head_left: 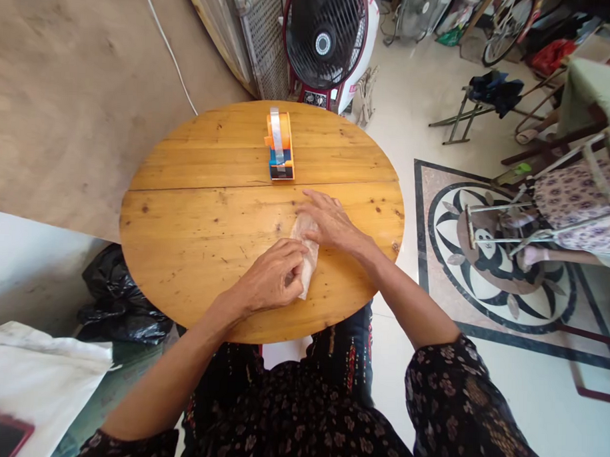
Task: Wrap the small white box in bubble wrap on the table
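A small pale wrapped packet [307, 254] lies on the round wooden table [195, 231], near its front right. My left hand [270, 279] grips the packet's near end with curled fingers. My right hand [330, 223] rests flat on its far end, fingers spread and pressing down. An orange and blue tape dispenser [279, 146] with a roll of clear tape stands further back on the table, apart from both hands.
A black standing fan [324, 36] is just behind the table. A black plastic bag [117, 302] sits on the floor at left, a white sack [40, 372] nearer. Folding frames and patterned cloth [576, 198] crowd the tiled floor at right.
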A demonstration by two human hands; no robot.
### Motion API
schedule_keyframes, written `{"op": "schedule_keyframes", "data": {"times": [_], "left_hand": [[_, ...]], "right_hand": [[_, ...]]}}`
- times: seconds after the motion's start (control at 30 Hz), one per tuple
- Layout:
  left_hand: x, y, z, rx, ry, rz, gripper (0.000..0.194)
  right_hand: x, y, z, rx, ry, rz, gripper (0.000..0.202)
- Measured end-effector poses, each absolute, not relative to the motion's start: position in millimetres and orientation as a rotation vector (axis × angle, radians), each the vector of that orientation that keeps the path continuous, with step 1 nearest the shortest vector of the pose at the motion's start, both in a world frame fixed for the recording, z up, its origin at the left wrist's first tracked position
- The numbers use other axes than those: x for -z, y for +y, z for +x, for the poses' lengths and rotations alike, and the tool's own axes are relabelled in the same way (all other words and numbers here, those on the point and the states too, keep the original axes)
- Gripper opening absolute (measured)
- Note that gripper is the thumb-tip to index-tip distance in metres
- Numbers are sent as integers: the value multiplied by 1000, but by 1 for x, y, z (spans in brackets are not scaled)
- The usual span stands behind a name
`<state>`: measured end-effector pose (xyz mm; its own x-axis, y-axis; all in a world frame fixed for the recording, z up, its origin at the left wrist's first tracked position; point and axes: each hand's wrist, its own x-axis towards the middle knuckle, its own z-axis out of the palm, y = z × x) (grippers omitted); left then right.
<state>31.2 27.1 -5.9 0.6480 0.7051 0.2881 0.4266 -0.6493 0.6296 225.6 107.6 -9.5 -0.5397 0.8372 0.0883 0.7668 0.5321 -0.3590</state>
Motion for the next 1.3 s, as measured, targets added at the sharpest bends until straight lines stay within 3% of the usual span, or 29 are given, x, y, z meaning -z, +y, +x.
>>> {"op": "schedule_keyframes", "data": {"times": [0.07,0.13,0.3,0.63,0.83,1.07,1.3], "left_hand": [[6,25,31,-716,911,2333,17],[5,23,32,-722,929,2329,17],[7,19,34,-771,944,2313,18],[7,17,34,-786,959,2261,15],[11,15,33,-838,956,2242,15],[16,11,32,-930,1045,2324,13],[22,3,35,-1063,1224,2342,9]], "right_hand": [[11,100,234,-409,-2363,-1414,61],[13,91,246,-453,-2175,-1486,64],[15,76,262,-645,-1963,-1750,49],[7,107,218,-555,-2279,-1979,32],[7,104,218,-652,-2154,-1823,15],[5,82,217,-1078,-1695,-1332,29],[-20,33,205,-1147,-1615,-1248,27]]}}
